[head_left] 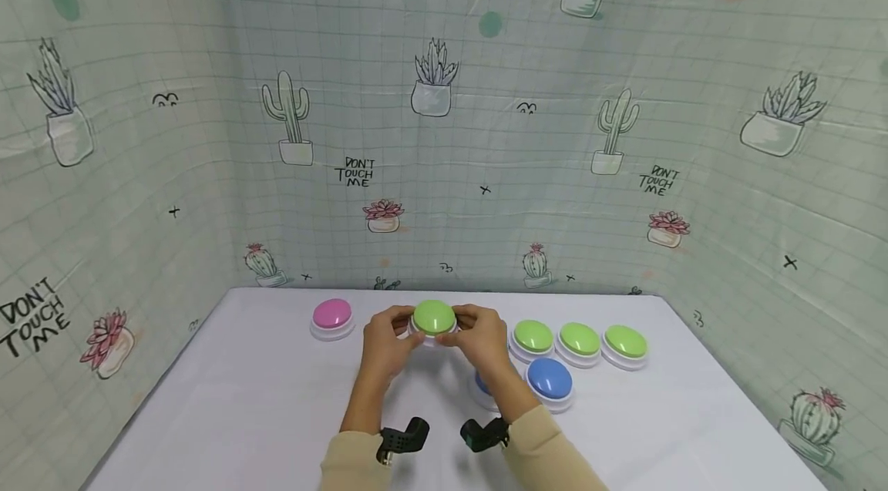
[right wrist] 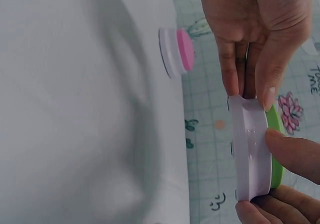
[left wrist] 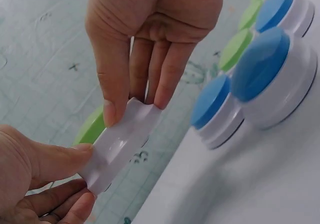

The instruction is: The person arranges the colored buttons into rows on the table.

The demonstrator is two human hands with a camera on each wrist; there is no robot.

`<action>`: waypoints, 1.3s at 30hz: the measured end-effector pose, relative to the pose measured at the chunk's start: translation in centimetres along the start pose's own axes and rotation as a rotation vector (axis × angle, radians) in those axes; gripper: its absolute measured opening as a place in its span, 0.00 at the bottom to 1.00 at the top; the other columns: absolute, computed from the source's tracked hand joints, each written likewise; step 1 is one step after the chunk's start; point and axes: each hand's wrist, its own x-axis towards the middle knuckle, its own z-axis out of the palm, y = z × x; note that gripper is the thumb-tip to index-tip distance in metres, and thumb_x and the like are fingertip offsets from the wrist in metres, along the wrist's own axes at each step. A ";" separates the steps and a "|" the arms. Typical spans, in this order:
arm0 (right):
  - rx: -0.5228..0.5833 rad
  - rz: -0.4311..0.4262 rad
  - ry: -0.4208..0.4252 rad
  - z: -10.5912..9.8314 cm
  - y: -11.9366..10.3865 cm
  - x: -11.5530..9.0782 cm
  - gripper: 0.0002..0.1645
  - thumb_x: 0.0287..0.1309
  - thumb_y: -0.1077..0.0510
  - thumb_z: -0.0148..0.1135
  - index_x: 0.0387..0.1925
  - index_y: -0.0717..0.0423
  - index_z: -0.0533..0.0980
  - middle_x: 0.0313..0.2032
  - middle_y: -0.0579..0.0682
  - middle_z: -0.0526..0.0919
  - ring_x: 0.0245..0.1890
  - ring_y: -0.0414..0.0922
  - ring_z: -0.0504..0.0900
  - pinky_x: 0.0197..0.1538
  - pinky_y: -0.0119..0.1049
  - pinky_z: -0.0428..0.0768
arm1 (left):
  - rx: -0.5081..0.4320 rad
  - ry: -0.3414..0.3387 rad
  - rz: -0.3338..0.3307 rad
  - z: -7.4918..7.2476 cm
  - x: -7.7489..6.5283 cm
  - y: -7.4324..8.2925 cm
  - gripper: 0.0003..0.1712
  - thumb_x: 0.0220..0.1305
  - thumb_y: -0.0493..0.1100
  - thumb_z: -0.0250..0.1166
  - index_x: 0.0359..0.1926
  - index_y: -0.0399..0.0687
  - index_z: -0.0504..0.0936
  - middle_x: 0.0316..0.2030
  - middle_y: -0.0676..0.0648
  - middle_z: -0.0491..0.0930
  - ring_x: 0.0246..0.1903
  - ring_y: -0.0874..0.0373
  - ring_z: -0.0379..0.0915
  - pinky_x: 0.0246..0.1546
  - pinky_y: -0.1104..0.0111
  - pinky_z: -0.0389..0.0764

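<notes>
A round push button with a green dome and a white base is held up off the table between both hands. My left hand pinches its left side, thumb at the front and fingers behind and under the rim. My right hand grips the opposite side in the same way. In the left wrist view the white base is seen edge-on, tilted, with both thumbs near the dome. The right wrist view shows the held button's green dome facing right. A pink button stands to the left.
To the right, three green buttons stand in a row, one being the middle green button. Before them is a blue button; another blue one is partly behind my right forearm. The white table meets a cactus-print cloth backdrop.
</notes>
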 end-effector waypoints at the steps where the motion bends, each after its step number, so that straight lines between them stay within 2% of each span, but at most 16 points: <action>1: 0.002 0.013 0.005 -0.5 0.1 -0.1 0.34 0.46 0.66 0.84 0.57 0.67 0.83 0.55 0.62 0.87 0.60 0.58 0.84 0.61 0.50 0.85 | -0.005 -0.002 0.008 0.4 -0.1 0.2 0.24 0.60 0.25 0.74 0.58 0.29 0.82 0.56 0.31 0.83 0.59 0.36 0.80 0.60 0.52 0.83; 6: 0.013 0.036 0.020 -2.7 0.9 -0.4 0.33 0.47 0.67 0.83 0.58 0.67 0.82 0.56 0.63 0.86 0.60 0.59 0.84 0.62 0.50 0.83 | -0.035 -0.029 0.008 2.5 -0.8 1.2 0.25 0.60 0.24 0.73 0.59 0.30 0.82 0.59 0.31 0.81 0.62 0.36 0.78 0.62 0.51 0.82; 15: -0.044 0.055 0.060 -7.2 2.2 -1.2 0.34 0.50 0.66 0.82 0.60 0.68 0.81 0.57 0.65 0.85 0.61 0.60 0.83 0.63 0.51 0.82 | -0.067 -0.127 0.041 6.6 -2.5 2.7 0.30 0.62 0.24 0.71 0.65 0.28 0.76 0.62 0.32 0.78 0.65 0.36 0.75 0.67 0.54 0.78; 18: -0.050 0.058 0.068 -8.8 2.6 -1.6 0.35 0.49 0.68 0.82 0.60 0.70 0.80 0.58 0.66 0.84 0.61 0.61 0.82 0.62 0.50 0.83 | -0.105 -0.170 0.045 8.0 -3.2 3.2 0.32 0.62 0.24 0.70 0.67 0.26 0.73 0.63 0.30 0.75 0.66 0.35 0.73 0.67 0.55 0.77; 22: -0.064 0.069 0.092 -11.0 3.5 -2.1 0.35 0.49 0.69 0.81 0.60 0.70 0.80 0.58 0.68 0.83 0.62 0.62 0.82 0.63 0.50 0.82 | -0.179 -0.256 0.013 9.9 -4.2 4.1 0.35 0.64 0.24 0.70 0.70 0.25 0.69 0.69 0.27 0.69 0.69 0.33 0.69 0.67 0.56 0.76; 27: -0.077 0.095 0.120 -14.2 4.5 -3.0 0.37 0.50 0.70 0.80 0.63 0.70 0.77 0.62 0.69 0.80 0.64 0.64 0.79 0.65 0.51 0.80 | -0.237 -0.351 -0.039 12.6 -5.6 5.5 0.38 0.67 0.28 0.69 0.74 0.26 0.64 0.74 0.27 0.62 0.72 0.33 0.65 0.69 0.52 0.73; 33: -0.085 0.112 0.145 -17.4 5.8 -4.1 0.39 0.50 0.71 0.79 0.65 0.72 0.75 0.64 0.71 0.77 0.66 0.65 0.77 0.65 0.53 0.78 | -0.224 -0.394 -0.042 16.3 -6.9 6.6 0.38 0.70 0.31 0.68 0.75 0.25 0.62 0.75 0.26 0.60 0.72 0.33 0.64 0.69 0.53 0.73; 36: -0.102 0.127 0.160 -18.7 6.5 -4.6 0.41 0.49 0.70 0.80 0.65 0.72 0.75 0.64 0.71 0.77 0.66 0.65 0.77 0.65 0.53 0.79 | -0.202 -0.410 -0.051 17.8 -7.5 7.1 0.38 0.70 0.33 0.67 0.75 0.24 0.62 0.75 0.25 0.60 0.72 0.32 0.64 0.70 0.51 0.73; 39: -0.129 0.143 0.176 -19.9 7.3 -5.2 0.41 0.48 0.69 0.81 0.65 0.71 0.75 0.63 0.70 0.78 0.65 0.64 0.77 0.65 0.53 0.80 | -0.218 -0.440 -0.052 19.0 -8.0 7.6 0.38 0.70 0.33 0.66 0.74 0.23 0.62 0.75 0.26 0.60 0.73 0.33 0.62 0.72 0.49 0.69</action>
